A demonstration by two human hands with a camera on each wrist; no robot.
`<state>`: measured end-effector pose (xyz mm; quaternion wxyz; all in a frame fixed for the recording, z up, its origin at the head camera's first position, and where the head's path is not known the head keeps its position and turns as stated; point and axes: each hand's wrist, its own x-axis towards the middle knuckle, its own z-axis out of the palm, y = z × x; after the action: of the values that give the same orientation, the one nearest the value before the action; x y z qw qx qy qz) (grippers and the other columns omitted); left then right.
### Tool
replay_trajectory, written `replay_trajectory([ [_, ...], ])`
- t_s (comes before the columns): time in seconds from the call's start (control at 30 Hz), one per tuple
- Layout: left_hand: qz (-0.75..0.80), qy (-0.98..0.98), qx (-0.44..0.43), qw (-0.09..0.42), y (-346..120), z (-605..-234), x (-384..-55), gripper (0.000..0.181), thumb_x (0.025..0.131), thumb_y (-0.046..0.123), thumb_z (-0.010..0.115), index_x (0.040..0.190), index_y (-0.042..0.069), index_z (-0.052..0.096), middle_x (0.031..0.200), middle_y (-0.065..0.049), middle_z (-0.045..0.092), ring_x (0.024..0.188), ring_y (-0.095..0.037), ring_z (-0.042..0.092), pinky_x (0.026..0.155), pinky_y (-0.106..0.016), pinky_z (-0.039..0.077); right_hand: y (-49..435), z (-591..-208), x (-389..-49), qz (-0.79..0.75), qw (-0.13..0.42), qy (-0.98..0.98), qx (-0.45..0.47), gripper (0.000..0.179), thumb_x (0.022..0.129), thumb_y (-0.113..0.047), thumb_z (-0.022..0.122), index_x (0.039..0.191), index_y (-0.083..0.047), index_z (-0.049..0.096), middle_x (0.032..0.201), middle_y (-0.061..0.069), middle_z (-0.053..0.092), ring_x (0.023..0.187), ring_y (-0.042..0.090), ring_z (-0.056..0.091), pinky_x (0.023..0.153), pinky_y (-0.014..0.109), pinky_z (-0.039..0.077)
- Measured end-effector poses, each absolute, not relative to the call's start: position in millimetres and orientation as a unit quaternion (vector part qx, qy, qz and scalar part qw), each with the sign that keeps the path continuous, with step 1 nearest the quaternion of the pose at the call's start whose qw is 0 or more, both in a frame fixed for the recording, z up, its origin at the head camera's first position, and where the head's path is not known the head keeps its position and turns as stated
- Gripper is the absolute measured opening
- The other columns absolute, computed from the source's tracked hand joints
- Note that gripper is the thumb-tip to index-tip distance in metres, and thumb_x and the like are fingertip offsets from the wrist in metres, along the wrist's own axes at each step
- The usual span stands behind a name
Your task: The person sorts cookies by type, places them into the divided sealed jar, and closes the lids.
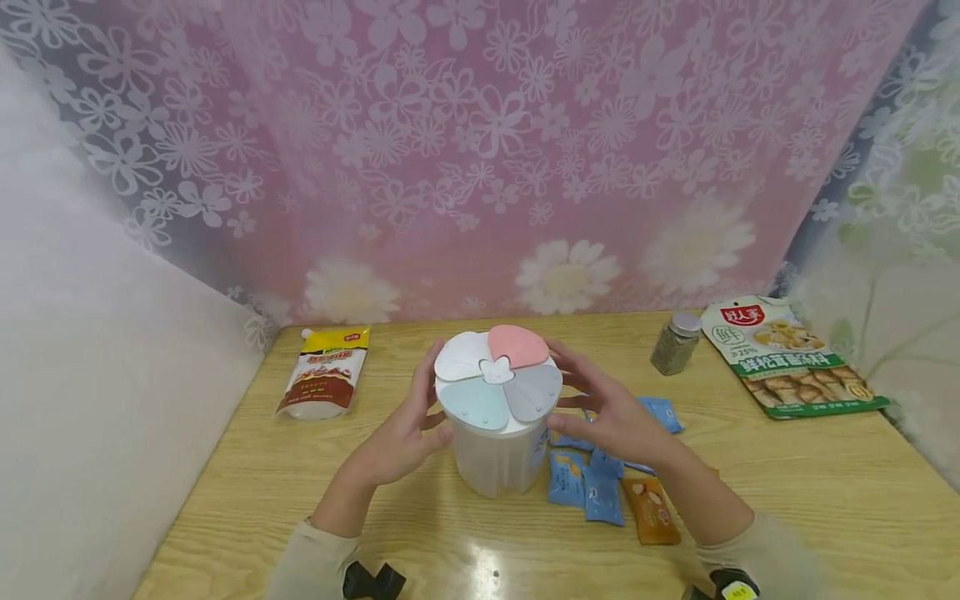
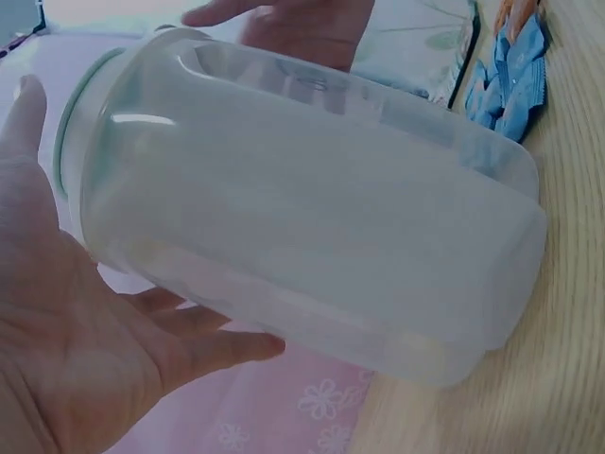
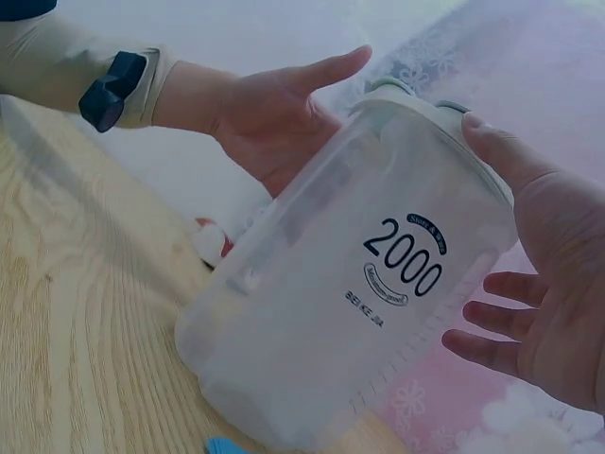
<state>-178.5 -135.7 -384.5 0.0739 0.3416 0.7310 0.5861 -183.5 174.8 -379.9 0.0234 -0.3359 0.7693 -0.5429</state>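
Note:
A translucent plastic storage canister stands in the middle of the table, marked "2000" on its side. Pink, white, grey and pale blue petal-shaped flaps make up its lid. My left hand is at the canister's left side, thumb spread and fingers nearly straight. On the other side my right hand has its thumb by the lid's edge, while its loose fingers show a gap from the wall in the right wrist view. Whether the left fingertips touch the wall, I cannot tell.
Several blue packets and an orange packet lie right of the canister. A red, yellow and white spouted pouch is at left. Back right are a small spice jar and a green-and-white mushroom seasoning bag. A floral curtain hangs behind.

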Motion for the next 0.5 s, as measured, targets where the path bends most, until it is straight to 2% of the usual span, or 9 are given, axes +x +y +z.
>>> replay_trajectory([
  [0.1, 0.587, 0.732, 0.339, 0.073, -132.4, -379.9, -178.7, 0.095, 0.095, 0.061, 0.055, 0.158, 0.034, -0.01, 0.167, -0.004, 0.005, 0.151, -0.038, 0.019, 0.108, -0.063, 0.038, 170.3, -379.4, -184.5, -0.552, 0.015, 0.762, -0.34, 0.083, 0.094, -0.005, 0.068, 0.16, -0.024, 0.021, 0.16, 0.009, 0.033, 0.135, 0.006, 0.047, 0.098, 0.038, 0.053],
  [0.27, 0.586, 0.743, 0.315, 0.071, -131.6, -375.5, -179.0, 0.087, 0.101, 0.035, 0.059, 0.159, 0.03, -0.006, 0.162, -0.006, 0.021, 0.146, -0.031, 0.033, 0.108, -0.052, 0.044, 167.9, -377.0, -184.3, -0.535, 0.007, 0.775, -0.335, 0.078, 0.095, -0.009, 0.067, 0.158, -0.028, 0.026, 0.162, 0.002, 0.029, 0.132, 0.011, 0.05, 0.098, 0.04, 0.053],
  [0.4, 0.583, 0.745, 0.315, 0.081, -133.2, -375.4, -176.7, 0.086, 0.103, 0.026, 0.057, 0.159, 0.03, -0.008, 0.164, -0.005, 0.017, 0.149, -0.032, 0.027, 0.108, -0.054, 0.044, 169.3, -378.3, -183.8, -0.525, 0.01, 0.785, -0.329, 0.077, 0.095, -0.012, 0.068, 0.158, -0.03, 0.027, 0.16, 0.001, 0.032, 0.13, 0.012, 0.05, 0.099, 0.044, 0.051],
  [0.5, 0.567, 0.756, 0.319, 0.068, -135.2, -374.7, -175.6, 0.078, 0.105, 0.024, 0.051, 0.16, 0.034, -0.005, 0.167, -0.002, 0.01, 0.151, -0.033, 0.021, 0.111, -0.057, 0.039, 171.3, -380.4, -184.9, -0.534, -0.006, 0.776, -0.335, 0.07, 0.094, -0.008, 0.069, 0.153, -0.022, 0.034, 0.154, 0.005, 0.039, 0.129, 0.009, 0.049, 0.099, 0.039, 0.052],
])
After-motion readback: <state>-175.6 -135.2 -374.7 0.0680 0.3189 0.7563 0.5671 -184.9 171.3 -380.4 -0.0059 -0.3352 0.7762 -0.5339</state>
